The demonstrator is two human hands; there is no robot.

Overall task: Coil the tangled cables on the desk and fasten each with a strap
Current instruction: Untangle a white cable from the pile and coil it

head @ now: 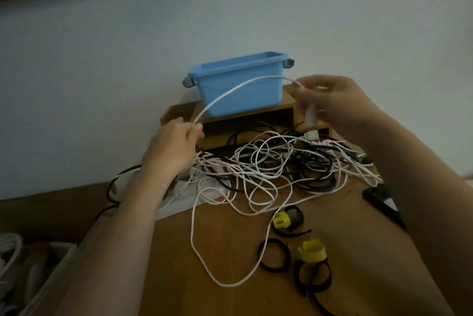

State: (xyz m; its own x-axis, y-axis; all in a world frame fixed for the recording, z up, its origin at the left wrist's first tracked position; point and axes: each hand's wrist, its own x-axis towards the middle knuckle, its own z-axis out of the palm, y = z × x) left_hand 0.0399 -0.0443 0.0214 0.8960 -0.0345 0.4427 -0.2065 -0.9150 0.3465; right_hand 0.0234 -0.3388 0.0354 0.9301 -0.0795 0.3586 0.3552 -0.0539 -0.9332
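Note:
A white cable (pixel 231 91) arcs in the air between my two hands, in front of the blue bin. My left hand (pixel 171 146) grips it at the lower left end of the arc. My right hand (pixel 332 100) pinches it near its white plug, which hangs down below my fingers. Beneath lies a tangle of white and black cables (pixel 276 164) on the wooden desk (pixel 230 297). One long white loop (pixel 204 259) trails toward me. Black straps (pixel 273 255) and yellow straps (pixel 311 251) lie at the front right.
A blue plastic bin (pixel 240 85) stands on a small wooden shelf (pixel 179 110) against the wall. A black object (pixel 378 196) lies at the desk's right edge, partly behind my right arm. Some black cable hangs over the left edge.

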